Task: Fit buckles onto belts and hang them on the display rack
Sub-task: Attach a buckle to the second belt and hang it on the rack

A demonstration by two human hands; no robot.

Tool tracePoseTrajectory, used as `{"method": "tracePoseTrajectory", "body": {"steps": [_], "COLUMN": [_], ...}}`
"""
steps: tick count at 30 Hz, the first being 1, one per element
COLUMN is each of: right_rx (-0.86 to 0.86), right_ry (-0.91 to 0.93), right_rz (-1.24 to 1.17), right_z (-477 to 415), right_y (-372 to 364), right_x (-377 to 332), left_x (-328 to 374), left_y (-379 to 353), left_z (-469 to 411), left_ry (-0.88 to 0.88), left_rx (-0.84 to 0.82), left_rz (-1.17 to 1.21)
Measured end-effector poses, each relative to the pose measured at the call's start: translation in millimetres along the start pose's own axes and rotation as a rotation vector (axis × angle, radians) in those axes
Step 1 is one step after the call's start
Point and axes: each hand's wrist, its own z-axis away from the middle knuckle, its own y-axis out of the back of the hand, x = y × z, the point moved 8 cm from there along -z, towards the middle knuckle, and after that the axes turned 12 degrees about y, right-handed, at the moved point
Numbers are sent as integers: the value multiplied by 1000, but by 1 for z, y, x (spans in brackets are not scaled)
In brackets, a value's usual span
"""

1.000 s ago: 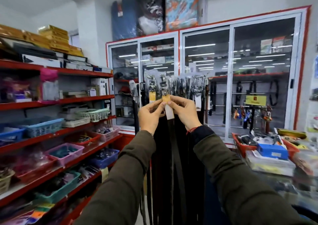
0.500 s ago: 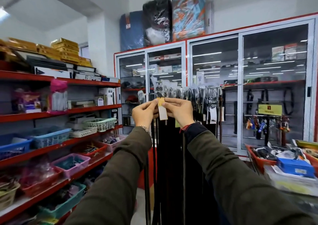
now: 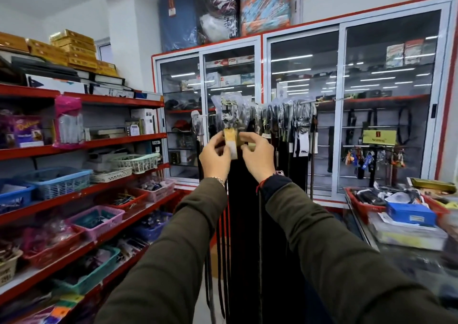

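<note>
A display rack (image 3: 322,99) holds a row of dark belts (image 3: 247,224) that hang straight down, their buckles wrapped in clear plastic (image 3: 229,111) at the top. Both my hands are raised to one belt at the rack's left end. My left hand (image 3: 215,158) and my right hand (image 3: 257,158) pinch it from either side, just under its wrapped buckle. A yellow and white tag (image 3: 231,143) shows between my fingers. The exact grip under the fingers is hidden.
Red shelves (image 3: 99,145) with plastic baskets (image 3: 57,179) of small goods run along the left. Glass-door cabinets (image 3: 309,125) stand behind the rack. At the right is a counter with a red tray (image 3: 357,201) and a blue box (image 3: 410,213).
My hands stay on the same belt near its tag and have spread slightly apart. The camera has tilted up and shifted, so the rack sits lower and more to the right in view.
</note>
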Motion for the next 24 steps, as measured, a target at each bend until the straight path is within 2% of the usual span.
{"method": "tracePoseTrajectory", "body": {"steps": [4,6,10,18,21,24], "right_rx": [95,108,150,111,195,415], "right_ry": [157,180,161,-154,-361,-618], "right_rz": [120,201,469,750,708,543], "right_z": [37,62,114,226,269,316], "right_y": [22,35,70,153,199,254], "right_x": [5,17,49,136,172,210], "left_x": [1,-6,-33,-119,-142,-153], "left_y": [-11,-22,-58,-153,-192,-234], "left_z": [45,68,118,212,249,288], "left_ry": [-275,-390,-501,-421,-367,-360], "left_rx": [74,86,-31,-375,-482,-609], "left_rz": [-181,-306,-466,-560,-564,-555]}}
